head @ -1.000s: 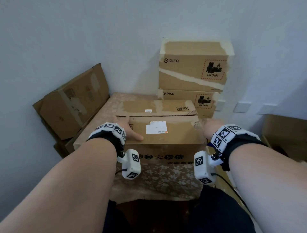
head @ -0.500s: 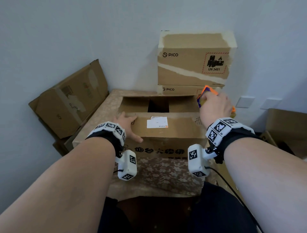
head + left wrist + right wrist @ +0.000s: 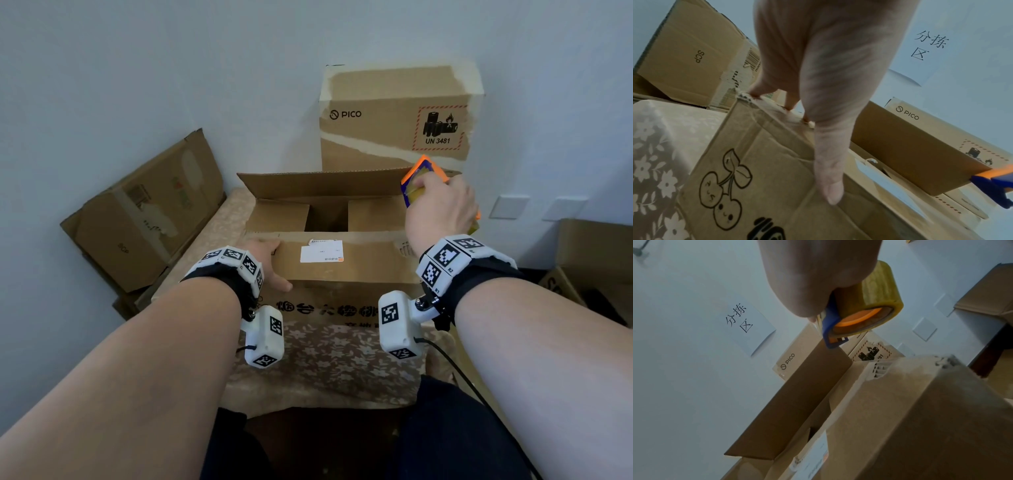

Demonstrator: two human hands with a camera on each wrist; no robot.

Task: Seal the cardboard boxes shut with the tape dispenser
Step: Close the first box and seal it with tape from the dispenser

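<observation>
Pressing down on the near flap [image 3: 342, 263] of the open cardboard box [image 3: 329, 308], the left hand [image 3: 265, 262] lies flat with fingers extended along the flap's left edge and thumb spread toward the front face, holding nothing; this posture probably keeps the near flap level while the far flap [image 3: 318, 183] stands upright; the right hand [image 3: 440, 210] is curled around the tape dispenser [image 3: 423, 174], an orange and blue frame carrying a yellowish roll, held above the box's far right corner just beside the raised flap, presumably ready to fold that flap down or to start a strip; the box sits on a floral-patterned tabletop [image 3: 325, 363], with a PICO box [image 3: 387, 116] stacked behind it and a tilted carton [image 3: 144, 216] leaning against the wall at left; the box's interior shows only as a dark gap between two inner flaps; the right fingertips are hidden behind the dispenser; whether a loose tape end is free cannot be told; a further carton [image 3: 596, 253] is cut off at right
</observation>
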